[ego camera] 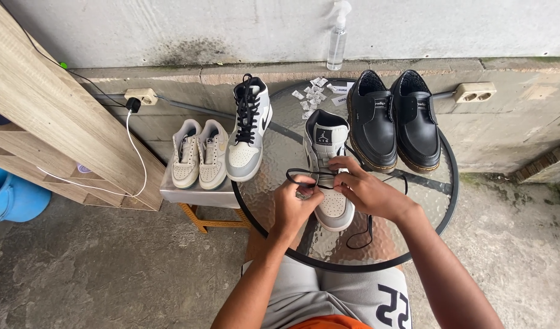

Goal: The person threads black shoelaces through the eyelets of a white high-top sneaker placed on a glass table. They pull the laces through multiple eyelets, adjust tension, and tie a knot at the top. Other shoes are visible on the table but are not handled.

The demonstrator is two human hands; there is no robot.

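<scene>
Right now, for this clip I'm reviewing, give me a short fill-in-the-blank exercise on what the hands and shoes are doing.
1. Both hands, the left hand and the right hand, are at a ____ shoelace of the grey and white high-top sneaker.
2. That sneaker stands on a round ____ table.
3. The pair of black leather shoes sits on the ____ side of the table.
4. A clear spray bottle stands on the ledge by the ____.

Missing words: black; glass; right; wall
</scene>
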